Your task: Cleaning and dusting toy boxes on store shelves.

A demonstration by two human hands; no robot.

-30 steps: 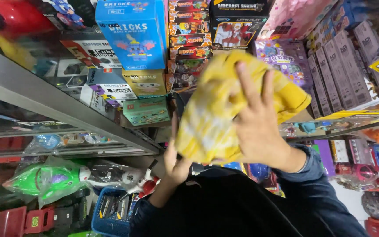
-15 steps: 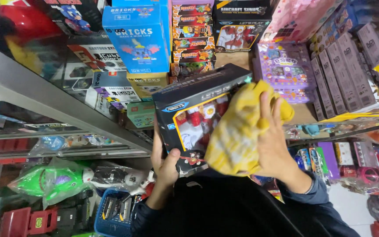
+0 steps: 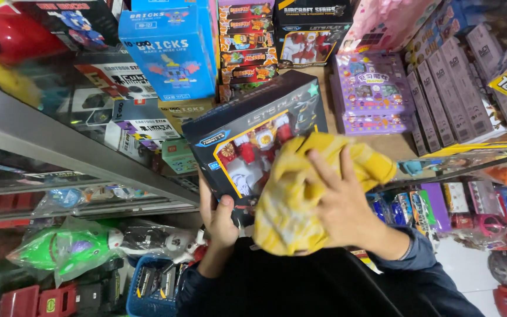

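A dark rectangular toy box [image 3: 253, 141] with a clear window showing a red-and-white figure is tilting at centre; a tall blue box [image 3: 171, 50] is standing behind it at upper left; a purple flat box [image 3: 371, 91] is lying to its right. Grey-mauve narrow boxes [image 3: 441, 88] are leaning in a row at far right; a green toy in a clear bag [image 3: 66, 249] is lying at lower left.

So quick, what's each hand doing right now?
Left hand: closed on the lower edge of the toy box.
Right hand: fingers spread, pressing a yellow cloth against the box.
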